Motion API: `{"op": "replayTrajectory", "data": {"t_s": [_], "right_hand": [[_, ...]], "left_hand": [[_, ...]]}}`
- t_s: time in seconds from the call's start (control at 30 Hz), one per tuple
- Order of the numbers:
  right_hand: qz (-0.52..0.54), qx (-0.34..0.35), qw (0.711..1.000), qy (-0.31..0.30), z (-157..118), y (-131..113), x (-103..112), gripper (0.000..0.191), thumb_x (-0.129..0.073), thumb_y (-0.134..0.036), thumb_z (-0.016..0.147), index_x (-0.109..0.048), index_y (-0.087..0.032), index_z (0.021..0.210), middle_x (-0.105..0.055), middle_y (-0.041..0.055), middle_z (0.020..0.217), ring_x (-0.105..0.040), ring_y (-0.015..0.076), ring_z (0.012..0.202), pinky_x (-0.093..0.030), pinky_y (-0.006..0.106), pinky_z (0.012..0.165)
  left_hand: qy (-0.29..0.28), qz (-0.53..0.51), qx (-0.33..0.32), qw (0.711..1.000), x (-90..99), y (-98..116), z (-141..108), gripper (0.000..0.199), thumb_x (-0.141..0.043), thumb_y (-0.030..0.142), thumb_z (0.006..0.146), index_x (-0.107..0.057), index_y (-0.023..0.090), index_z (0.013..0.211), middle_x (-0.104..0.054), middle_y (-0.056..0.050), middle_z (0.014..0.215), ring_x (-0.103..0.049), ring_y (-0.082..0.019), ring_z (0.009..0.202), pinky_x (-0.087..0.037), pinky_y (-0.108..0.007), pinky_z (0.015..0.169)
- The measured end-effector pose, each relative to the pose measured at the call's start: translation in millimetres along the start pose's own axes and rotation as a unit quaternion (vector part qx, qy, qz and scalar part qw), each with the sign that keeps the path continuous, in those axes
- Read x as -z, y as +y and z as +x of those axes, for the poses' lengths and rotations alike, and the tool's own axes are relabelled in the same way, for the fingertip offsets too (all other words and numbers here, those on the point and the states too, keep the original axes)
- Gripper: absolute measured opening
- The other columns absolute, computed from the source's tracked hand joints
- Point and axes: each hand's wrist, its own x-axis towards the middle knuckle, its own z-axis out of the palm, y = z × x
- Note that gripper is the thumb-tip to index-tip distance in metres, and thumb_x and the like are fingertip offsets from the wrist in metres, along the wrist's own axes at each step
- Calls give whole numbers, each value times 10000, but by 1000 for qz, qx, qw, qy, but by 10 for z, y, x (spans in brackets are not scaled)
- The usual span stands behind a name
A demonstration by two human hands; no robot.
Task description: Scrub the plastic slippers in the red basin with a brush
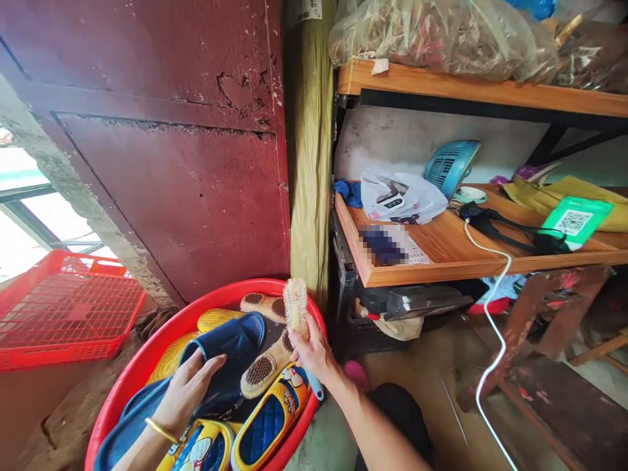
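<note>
My right hand (314, 350) is closed around a scrub brush (297, 304), its pale bristles raised above the tub rim and its blue handle slanting down to the right. My left hand (189, 386), with a gold bangle at the wrist, grips a navy blue slipper (235, 340); some fingers are hidden behind it. Both hands are over a red tub (105, 412) with dark water in it. Around them in the tub lie a yellow and blue cartoon slipper (272, 418), a beige sole with brown patches (260, 376) and several other slippers.
A red plastic crate (69, 307) stands at left, near a maroon door (171, 170). At right, a wooden shelf (441, 265) holds a blue fan (449, 167), a plastic bag (402, 196) and a green QR sign (576, 222). A white cable (493, 347) hangs off it beside a wooden stool (534, 340).
</note>
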Motion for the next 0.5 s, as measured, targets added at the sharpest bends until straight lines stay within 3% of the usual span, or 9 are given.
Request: {"op": "replayTrajectory", "data": {"t_s": [0.1,0.17,0.23,0.3,0.4,0.5], "right_hand": [[-77,22,996,-38,-29,77,-235,637,-475,-487,990,-347,-185,1536,-639,166,1315,-736,184,747,-622,320,658],[-157,72,983,-57,-53,128,-366,613,-497,-442,989,-392,-155,1521,-583,193,1415,-710,264,1061,-593,406,908],[-234,123,961,-86,-94,170,-465,543,-510,-393,990,-463,-166,1481,-594,171,1417,-602,298,1265,-510,443,1051],[-308,140,934,-116,-164,216,-555,494,-496,-362,997,-490,-204,1465,-656,141,1330,-630,302,1220,-535,440,1013],[-431,139,880,-142,-295,322,-709,487,-473,-371,1009,-476,-266,1485,-722,115,1139,-724,293,944,-603,424,834],[-501,140,842,-141,-302,437,-874,493,-413,-386,1035,-444,-292,1518,-720,135,1117,-728,295,847,-606,439,763]], "left_hand": [[19,-12,73,997,88,-254,-7,374,-811,232,714,-701,196,1070,-816,-96,981,-740,-338,1064,-624,-396,845],[-24,-70,102,992,80,-413,-6,416,-791,187,738,-687,166,1141,-817,-113,977,-767,-321,988,-628,-406,840],[-62,-133,122,982,52,-520,18,413,-752,172,782,-681,140,1187,-816,-125,997,-775,-306,965,-628,-404,863],[-63,-182,141,971,29,-563,68,382,-700,180,834,-679,113,1210,-813,-138,1024,-779,-298,960,-629,-403,880],[-54,-240,163,956,42,-530,167,388,-638,210,888,-663,107,1261,-809,-141,1053,-782,-298,947,-630,-420,892],[-75,-271,198,939,97,-472,251,408,-601,306,930,-653,135,1297,-805,-138,1080,-784,-307,937,-631,-443,883]]}}
